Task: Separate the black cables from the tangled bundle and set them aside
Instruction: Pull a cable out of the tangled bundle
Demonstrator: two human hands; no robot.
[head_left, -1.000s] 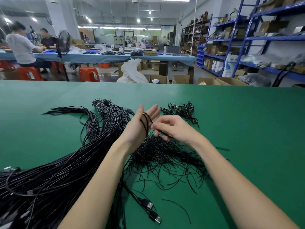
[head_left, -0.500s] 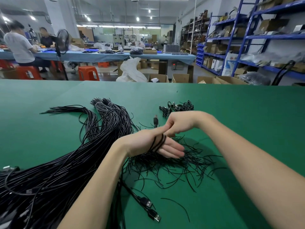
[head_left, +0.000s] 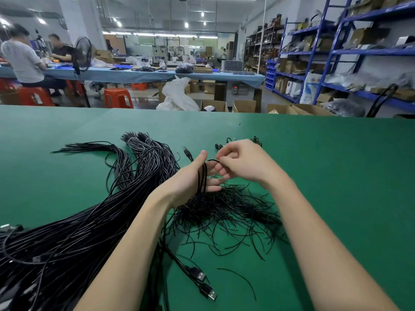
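A black cable (head_left: 202, 176) is looped several times across the palm of the left hand (head_left: 193, 178), which is held palm-up above the green surface (head_left: 336, 176) near its middle. The left fingers (head_left: 213, 188) lie straight and relaxed, thumb raised, with the coils running between thumb and forefinger and down over the heel of the palm. The right hand (head_left: 241, 161) sits just beside it, its fingers curled in a narrow pinch on the upper end of the same cable where it arcs off the coil. A plug end (head_left: 188, 153) sticks up just behind the left thumb.

Directly under both hands lies the tangled bundle (head_left: 226, 212) of thin black strands, spreading toward the right forearm. To the left, a thick sheaf of long black cables (head_left: 85, 225) runs from the near left corner up to frayed-looking ends (head_left: 139, 138) farther back. Two USB plugs (head_left: 203, 285) lie on the surface between the forearms, near the bottom. A small cluster of coiled cables (head_left: 257, 140) shows partly behind the right hand.

Beyond the surface stand orange stools (head_left: 118, 98), cardboard boxes (head_left: 243, 106), blue shelving (head_left: 336, 52), and two seated people (head_left: 24, 61) at a long blue table (head_left: 134, 74).
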